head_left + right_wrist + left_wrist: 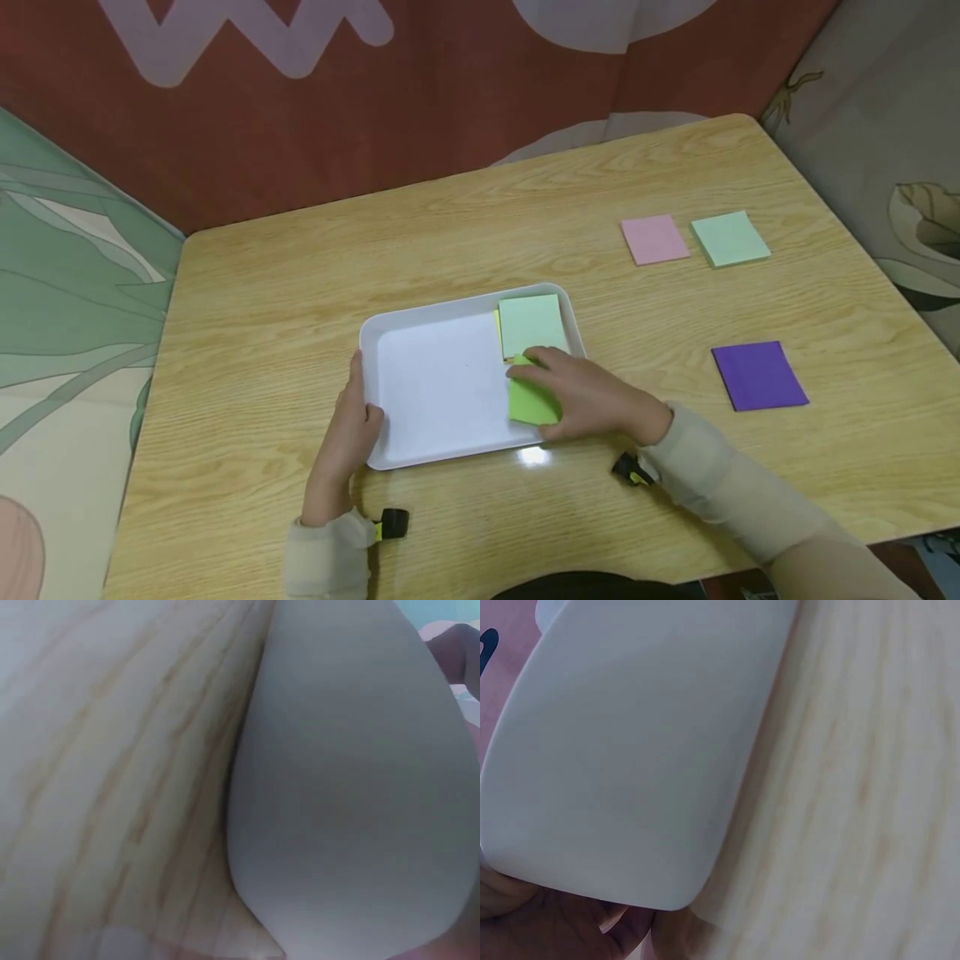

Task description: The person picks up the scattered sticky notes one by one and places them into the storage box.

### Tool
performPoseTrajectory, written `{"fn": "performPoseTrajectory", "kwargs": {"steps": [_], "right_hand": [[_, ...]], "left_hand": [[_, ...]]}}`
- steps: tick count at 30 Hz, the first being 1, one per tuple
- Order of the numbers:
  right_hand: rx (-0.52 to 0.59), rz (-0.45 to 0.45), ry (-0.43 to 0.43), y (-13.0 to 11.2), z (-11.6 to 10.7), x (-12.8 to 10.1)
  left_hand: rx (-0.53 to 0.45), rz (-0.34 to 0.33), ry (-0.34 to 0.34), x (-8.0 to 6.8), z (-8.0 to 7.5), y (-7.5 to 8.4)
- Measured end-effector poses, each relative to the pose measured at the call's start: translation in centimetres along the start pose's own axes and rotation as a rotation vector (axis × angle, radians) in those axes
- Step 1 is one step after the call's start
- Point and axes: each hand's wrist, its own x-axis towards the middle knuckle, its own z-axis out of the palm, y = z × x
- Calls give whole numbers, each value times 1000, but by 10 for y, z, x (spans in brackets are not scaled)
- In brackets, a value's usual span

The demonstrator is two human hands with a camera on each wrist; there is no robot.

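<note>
Lime green paper is in your right hand [588,396]: you pinch the lime-green pad [534,403] between thumb and fingers, within the near right part of the white tray [442,383]. Whether that pad rests fully on the tray floor cannot be determined, as your fingers cover part of it. Your left hand [351,432] grips the tray's left end, thumb at the rim and fingers along the outer side. Your two hands are well apart, at opposite ends of the tray.

Done, as found: one mint pad [532,323] lies flat in the tray's far right corner. A yellow edge [497,325] shows along its left side, so at least one further pad appears to sit beneath it. The lime-green pad is just on your side of that stack.

Outstanding: three pads lie on the wooden table [262,333], to the right of the tray. These are a pink pad [655,239], a second mint pad [731,240] just beside it, and a purple pad [761,377] nearer to you. Neither of your hands touches them. In my judgement, loading of the tray is partly complete, with the lime-green pad in hand and those three outside.

Both wrist views show the tray's outer wall but no pads; this tally relies on the head view.
</note>
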Motion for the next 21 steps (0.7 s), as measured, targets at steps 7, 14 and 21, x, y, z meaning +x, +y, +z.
{"fn": "performPoseTrajectory", "kwargs": {"steps": [7,14,21], "right_hand": [[25,27,-102,-3,-1,3],[52,61,-196,-5,-2,7],[12,60,-242,-6,-4,11]], "left_hand": [[-2,-7,-2,0,0,1],[-10,-16,-5,0,0,0],[-18,-16,-2,0,0,1]]}}
